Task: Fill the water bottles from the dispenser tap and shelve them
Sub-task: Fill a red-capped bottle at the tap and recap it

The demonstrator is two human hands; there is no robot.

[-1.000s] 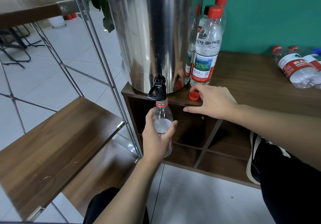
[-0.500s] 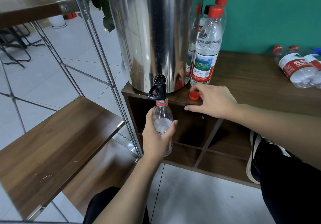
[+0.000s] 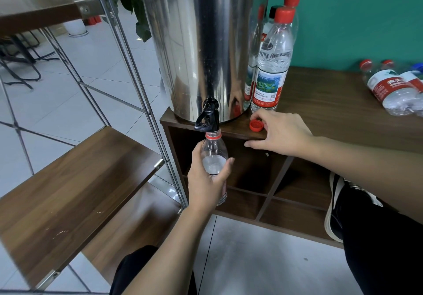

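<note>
Fingers (image 3: pixel 225 165) of the left hand (image 3: pixel 207 180) are wrapped round the open bottle (image 3: pixel 214 155), holding its neck directly beneath the black tap (image 3: pixel 209 118) of the steel dispenser (image 3: pixel 206 43). Water level appears to sit near the shoulder. The right hand (image 3: pixel 281 132) lies on the desk (image 3: pixel 332 102) edge, fingers loosely extended, touching the loose red cap (image 3: pixel 256 126) and gripping nothing.

Risks noted: overflow onto hand and floor if the tap is not closed promptly; spillage if the neck drifts off the spout; the cap could be nudged off the desk edge. Capped bottles (image 3: pixel 272 66) stand just beside the dispenser.
</note>
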